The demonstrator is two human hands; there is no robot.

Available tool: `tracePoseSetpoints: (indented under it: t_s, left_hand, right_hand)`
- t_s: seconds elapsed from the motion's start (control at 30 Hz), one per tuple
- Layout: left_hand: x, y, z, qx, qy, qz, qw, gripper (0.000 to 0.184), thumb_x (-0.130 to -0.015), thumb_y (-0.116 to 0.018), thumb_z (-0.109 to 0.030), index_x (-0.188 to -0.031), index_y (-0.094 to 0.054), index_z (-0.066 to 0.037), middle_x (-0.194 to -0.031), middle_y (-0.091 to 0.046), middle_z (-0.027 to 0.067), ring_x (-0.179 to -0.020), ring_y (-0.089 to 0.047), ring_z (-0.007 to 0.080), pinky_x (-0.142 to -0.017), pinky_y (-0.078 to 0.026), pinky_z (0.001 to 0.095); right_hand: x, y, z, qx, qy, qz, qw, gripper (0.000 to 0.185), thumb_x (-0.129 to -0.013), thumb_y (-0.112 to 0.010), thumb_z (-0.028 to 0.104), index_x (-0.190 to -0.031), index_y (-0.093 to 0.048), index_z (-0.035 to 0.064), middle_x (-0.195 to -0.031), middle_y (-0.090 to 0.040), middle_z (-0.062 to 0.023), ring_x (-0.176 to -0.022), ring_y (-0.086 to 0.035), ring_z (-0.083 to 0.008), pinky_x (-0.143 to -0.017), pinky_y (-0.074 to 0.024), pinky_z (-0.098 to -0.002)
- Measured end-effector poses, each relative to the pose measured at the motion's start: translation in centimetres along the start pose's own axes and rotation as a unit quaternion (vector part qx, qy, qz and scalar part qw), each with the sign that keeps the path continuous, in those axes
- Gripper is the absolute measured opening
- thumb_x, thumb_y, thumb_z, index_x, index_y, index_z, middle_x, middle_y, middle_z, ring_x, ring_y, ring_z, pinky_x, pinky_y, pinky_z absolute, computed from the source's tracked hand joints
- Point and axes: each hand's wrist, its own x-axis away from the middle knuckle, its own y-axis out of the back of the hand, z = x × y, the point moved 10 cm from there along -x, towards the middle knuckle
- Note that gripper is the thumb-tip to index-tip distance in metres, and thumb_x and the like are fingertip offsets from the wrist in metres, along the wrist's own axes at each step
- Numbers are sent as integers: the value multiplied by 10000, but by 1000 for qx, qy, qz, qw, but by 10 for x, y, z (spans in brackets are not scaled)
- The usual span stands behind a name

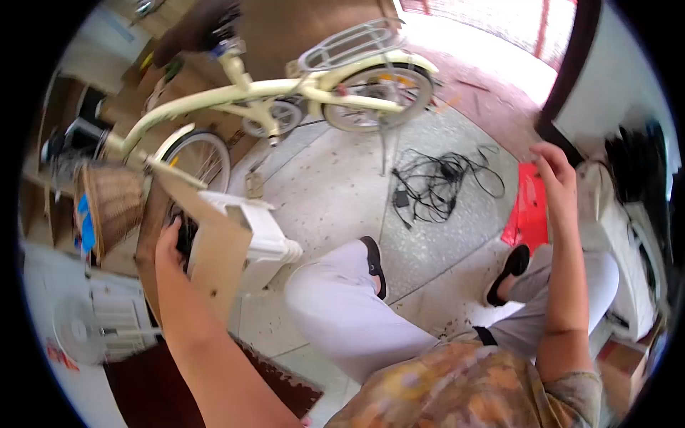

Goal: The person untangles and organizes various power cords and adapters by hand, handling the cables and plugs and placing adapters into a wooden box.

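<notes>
On the left, my left hand (168, 241) reaches into an open cardboard box (222, 267), beside dark, cable-like items (187, 232). Its fingers are partly hidden there, so whether they grip anything is unclear. My right hand (558, 175) is raised on the right with its fingers loosely bent and apart, and nothing shows in it. Behind and below that hand lies a flat red bag or sheet (529, 207). A tangled heap of black cables (446, 178) with a black adapter (402, 198) rests on the floor between my hands, touched by neither.
A cream bicycle (264, 89) with a wicker basket (114, 203) stands across the back. A white plastic stool (267, 246) is against the box. On the left is a fan (75, 329); on the right, a pale covered object (606, 235). A doorway opens behind.
</notes>
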Motion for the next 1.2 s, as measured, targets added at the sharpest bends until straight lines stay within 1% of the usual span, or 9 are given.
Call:
tracePoseSetpoints:
  t_s: [0.17,0.23,0.5,0.63,0.8,0.9,0.97,1.1,1.2]
  left_hand:
    - [36,-15,-16,-132,11,-62,989,467,-817,-524,-324,-1174,-404,-47,-1021,-538,121,-850,-550,263,-690,-451,429]
    - [16,-36,-8,8,13,83,996,455,-832,-506,-273,-1208,-373,-55,-1062,-517,124,-907,-532,249,-704,-466,398]
    - [34,-45,-14,-48,-66,115,990,627,-836,-494,-228,-1331,-113,-173,-1151,-459,124,-937,-524,232,-716,-469,369]
    - [87,-30,-31,-213,9,-33,976,732,-833,-471,-259,-1342,54,-218,-1172,-448,146,-928,-516,271,-693,-456,378]
    - [130,52,-136,-217,-492,-280,795,419,-843,-477,-245,-1204,-406,-46,-1145,-475,113,-1009,-462,230,-849,-371,308]
    - [291,-85,-127,107,-451,-156,872,226,-855,-460,-167,-1035,-515,-43,-1038,-528,60,-951,-484,154,-839,-378,274]
    - [340,-202,-112,43,-447,60,891,141,-819,-486,-109,-913,-553,-28,-974,-548,80,-914,-498,162,-807,-389,280]
    - [445,-351,-76,-209,-636,237,705,134,-636,-574,-32,-769,-567,-48,-849,-572,109,-813,-533,268,-739,-420,341]
    - [442,-399,-36,-202,-587,360,697,111,-677,-559,-9,-785,-561,-34,-811,-574,90,-799,-538,259,-731,-425,332]
  right_hand:
    - [0,9,-31,-15,-63,-22,998,166,-799,-488,79,-924,-582,25,-889,-543,-14,-789,-497,-87,-672,-417,-224]
    - [0,7,-44,-5,-77,-16,997,173,-797,-487,84,-928,-585,28,-883,-551,-16,-785,-501,-89,-670,-422,-227]
    - [3,-29,-89,-44,-148,34,987,185,-794,-499,123,-929,-597,41,-781,-560,-14,-695,-499,-76,-614,-422,-217]
    - [8,-57,-143,-27,-205,104,973,198,-830,-478,172,-888,-589,18,-768,-575,-27,-699,-511,-83,-604,-417,-228]
    - [45,-85,-230,24,-370,163,914,207,-828,-474,195,-825,-580,17,-608,-562,-49,-607,-524,-104,-526,-408,-230]
    - [61,-101,-269,55,-373,124,918,192,-790,-494,160,-914,-570,33,-674,-582,-66,-651,-543,-123,-543,-423,-249]
    - [71,-128,-302,77,-333,126,931,233,-751,-518,144,-961,-559,52,-731,-588,-85,-686,-557,-151,-583,-441,-273]
    - [69,-179,-291,208,-255,233,915,434,-632,-562,80,-1062,-511,86,-989,-548,-188,-939,-523,-301,-802,-428,-345]
    - [72,-204,-292,225,-238,234,916,444,-616,-573,108,-1059,-542,125,-1183,-416,-191,-1020,-471,-320,-864,-399,-368]
